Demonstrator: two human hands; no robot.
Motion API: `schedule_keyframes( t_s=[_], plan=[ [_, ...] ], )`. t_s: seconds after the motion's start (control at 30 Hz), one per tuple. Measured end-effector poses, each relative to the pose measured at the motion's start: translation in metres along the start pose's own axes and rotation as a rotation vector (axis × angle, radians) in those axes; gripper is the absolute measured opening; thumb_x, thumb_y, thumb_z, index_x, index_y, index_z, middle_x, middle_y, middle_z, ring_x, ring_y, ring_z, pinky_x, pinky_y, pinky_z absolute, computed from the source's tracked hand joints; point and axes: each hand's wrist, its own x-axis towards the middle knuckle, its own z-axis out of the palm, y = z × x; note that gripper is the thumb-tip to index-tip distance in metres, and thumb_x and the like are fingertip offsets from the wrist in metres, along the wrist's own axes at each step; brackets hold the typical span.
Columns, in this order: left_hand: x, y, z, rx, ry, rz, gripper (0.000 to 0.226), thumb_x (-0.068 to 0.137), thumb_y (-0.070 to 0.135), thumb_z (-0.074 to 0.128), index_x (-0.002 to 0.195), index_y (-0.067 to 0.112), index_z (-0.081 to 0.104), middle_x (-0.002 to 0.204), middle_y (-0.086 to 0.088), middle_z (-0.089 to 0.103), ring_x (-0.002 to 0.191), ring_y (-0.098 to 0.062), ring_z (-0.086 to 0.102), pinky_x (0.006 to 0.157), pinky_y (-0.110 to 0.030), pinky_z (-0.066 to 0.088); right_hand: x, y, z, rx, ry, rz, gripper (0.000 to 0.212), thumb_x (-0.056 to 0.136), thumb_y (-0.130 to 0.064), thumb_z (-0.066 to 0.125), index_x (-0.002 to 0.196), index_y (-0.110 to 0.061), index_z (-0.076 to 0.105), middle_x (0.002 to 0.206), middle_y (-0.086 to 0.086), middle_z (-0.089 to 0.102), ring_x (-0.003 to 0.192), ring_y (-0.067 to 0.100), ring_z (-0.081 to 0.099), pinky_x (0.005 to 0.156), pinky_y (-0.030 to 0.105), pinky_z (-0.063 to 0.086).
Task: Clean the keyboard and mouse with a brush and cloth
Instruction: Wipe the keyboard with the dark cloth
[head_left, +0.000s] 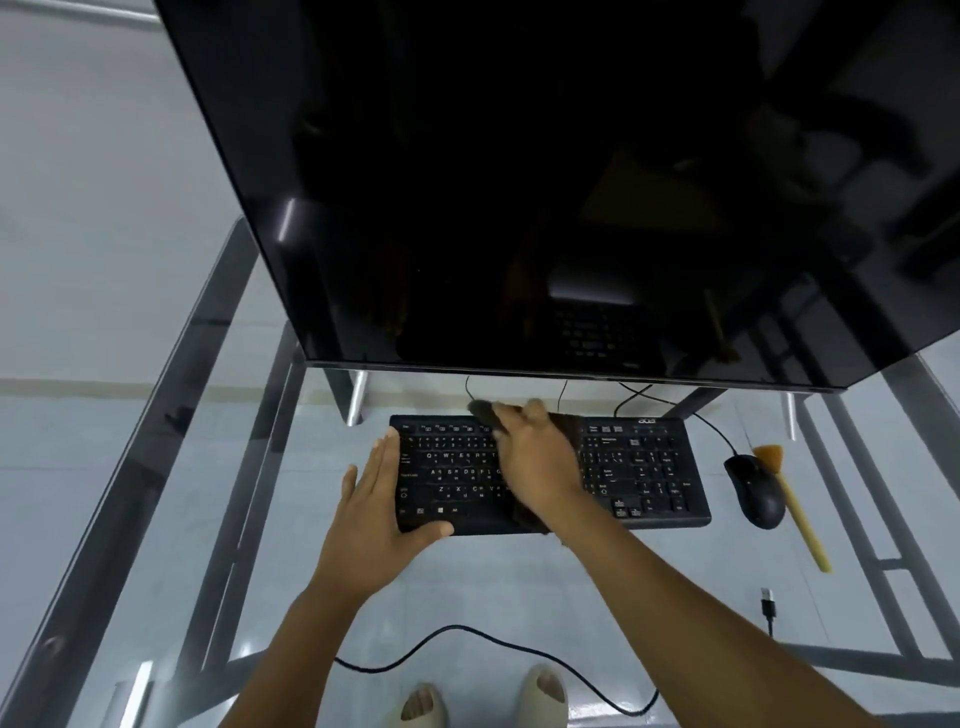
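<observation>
Dark cloth (563, 423): right hand (537, 462) is pressing it flat-fingered onto the keyboard (644, 467).
Left hand (376, 499): is bracing the edge, open (against sliding).

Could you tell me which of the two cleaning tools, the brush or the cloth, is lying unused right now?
The brush: it lies on the glass beside the mouse, untouched, while the right hand presses the dark cloth on the keyboard.
</observation>
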Motion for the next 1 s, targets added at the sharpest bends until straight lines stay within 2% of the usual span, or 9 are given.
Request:
schedule_keyframes(
  t_s=[0.13, 0.23, 0.3, 0.4, 0.53, 0.7, 0.83, 0.93, 1.0],
  plan=[
    [0.001, 0.001, -0.011, -0.081, -0.026, -0.019, 0.118, 0.068, 0.056, 0.076, 0.151, 0.03, -0.004, 0.156, 0.009, 0.021, 0.14, -0.016, 0.02, 0.114, -0.052, 0.023, -0.016, -0.032, 0.012, 0.019, -0.167, -0.33, 0.046, 0.096, -0.023, 0.051, 0.141, -0.026, 0.044, 0.108, 0.007, 0.048, 0.082, 0.025, 0.058, 0.063, 0.033, 0.05],
    [0.0, 0.002, -0.016, -0.105, -0.025, -0.014, 0.12, 0.067, 0.051, 0.079, 0.149, 0.035, -0.007, 0.155, 0.009, 0.023, 0.137, -0.014, 0.02, 0.111, -0.053, 0.027, 0.01, -0.032, 0.014, 0.04, -0.046, -0.143, 0.042, 0.096, -0.024, 0.049, 0.138, -0.028, 0.048, 0.112, 0.007, 0.049, 0.083, 0.026, 0.061, 0.07, 0.036, 0.055],
    [-0.002, 0.001, -0.018, -0.118, -0.011, -0.005, 0.121, 0.067, 0.049, 0.08, 0.145, 0.038, -0.012, 0.154, 0.011, 0.022, 0.135, -0.007, 0.02, 0.112, -0.052, 0.027, 0.005, -0.049, 0.021, 0.047, -0.06, -0.159, 0.043, 0.097, -0.023, 0.047, 0.139, -0.027, 0.046, 0.114, 0.008, 0.047, 0.084, 0.028, 0.06, 0.07, 0.037, 0.054],
    [-0.003, 0.003, -0.02, -0.131, 0.002, -0.014, 0.121, 0.067, 0.047, 0.081, 0.142, 0.037, -0.013, 0.152, 0.014, 0.022, 0.13, 0.008, 0.015, 0.114, -0.049, 0.024, -0.016, -0.062, 0.028, 0.083, -0.202, -0.342, 0.044, 0.096, -0.024, 0.048, 0.14, -0.032, 0.044, 0.104, 0.004, 0.045, 0.083, 0.025, 0.057, 0.064, 0.031, 0.048],
    [-0.001, -0.001, -0.02, -0.088, 0.007, 0.011, 0.122, 0.066, 0.05, 0.08, 0.148, 0.029, -0.008, 0.151, 0.014, 0.022, 0.132, 0.003, 0.017, 0.116, -0.038, 0.014, -0.002, -0.033, 0.016, 0.066, -0.124, -0.216, 0.04, 0.094, -0.022, 0.053, 0.132, -0.036, 0.054, 0.093, -0.004, 0.04, 0.076, 0.02, 0.056, 0.062, 0.03, 0.049],
    [-0.002, -0.012, -0.015, -0.006, 0.0, 0.047, 0.116, 0.068, 0.065, 0.064, 0.15, 0.027, -0.01, 0.158, 0.011, 0.012, 0.145, -0.011, 0.013, 0.118, -0.035, 0.003, -0.042, -0.054, 0.018, 0.084, -0.409, -0.548, 0.038, 0.095, -0.02, 0.053, 0.127, -0.039, 0.057, 0.092, 0.0, 0.041, 0.076, 0.017, 0.049, 0.058, 0.031, 0.043],
    [-0.001, -0.011, -0.013, 0.011, -0.024, 0.04, 0.119, 0.07, 0.059, 0.071, 0.151, 0.025, -0.009, 0.159, 0.01, 0.006, 0.146, -0.01, 0.005, 0.116, -0.032, -0.003, -0.03, -0.038, 0.021, 0.147, -0.22, -0.303, 0.039, 0.094, -0.016, 0.054, 0.129, -0.033, 0.058, 0.095, -0.002, 0.042, 0.078, 0.015, 0.051, 0.064, 0.028, 0.047],
    [-0.002, -0.012, -0.013, 0.051, -0.021, 0.054, 0.117, 0.069, 0.058, 0.07, 0.152, 0.022, -0.005, 0.158, 0.01, 0.007, 0.146, -0.012, 0.007, 0.119, -0.039, 0.004, -0.049, -0.05, 0.027, 0.134, -0.325, -0.472, 0.04, 0.094, -0.016, 0.054, 0.128, -0.035, 0.057, 0.096, -0.001, 0.043, 0.08, 0.017, 0.052, 0.063, 0.024, 0.04],
    [-0.002, -0.012, -0.013, 0.069, -0.038, 0.05, 0.117, 0.07, 0.056, 0.072, 0.151, 0.023, -0.005, 0.158, 0.008, 0.009, 0.146, -0.013, 0.008, 0.118, -0.038, 0.002, -0.045, -0.044, 0.025, 0.102, -0.312, -0.424, 0.039, 0.095, -0.018, 0.054, 0.129, -0.038, 0.056, 0.096, -0.003, 0.042, 0.079, 0.015, 0.052, 0.061, 0.022, 0.038]
  ],
)
